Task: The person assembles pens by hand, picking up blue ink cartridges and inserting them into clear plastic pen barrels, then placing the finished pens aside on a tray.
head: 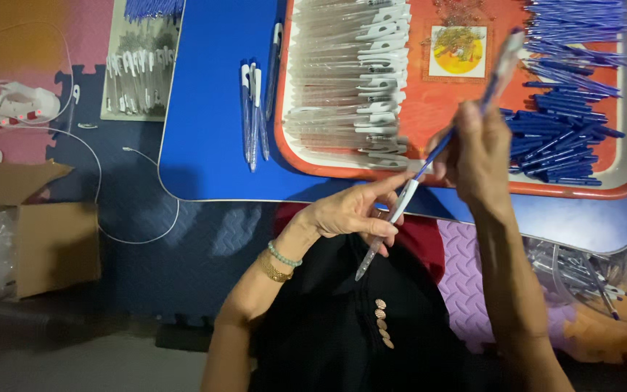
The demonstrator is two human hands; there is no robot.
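Note:
My left hand pinches the lower part of a clear pen barrel with a white clip, its tip pointing down toward my lap. My right hand grips a thin blue refill and upper pen part that slants up over the tray, lined up with the barrel. Both hands hover at the near edge of an orange-red tray. The tray holds a row of clear barrels with white clips on the left and a heap of blue refills on the right.
The tray sits on a blue low table with three finished pens lying beside it. A small yellow box of springs is in the tray. A cardboard box stands left on foam mats; loose clear pen parts lie right.

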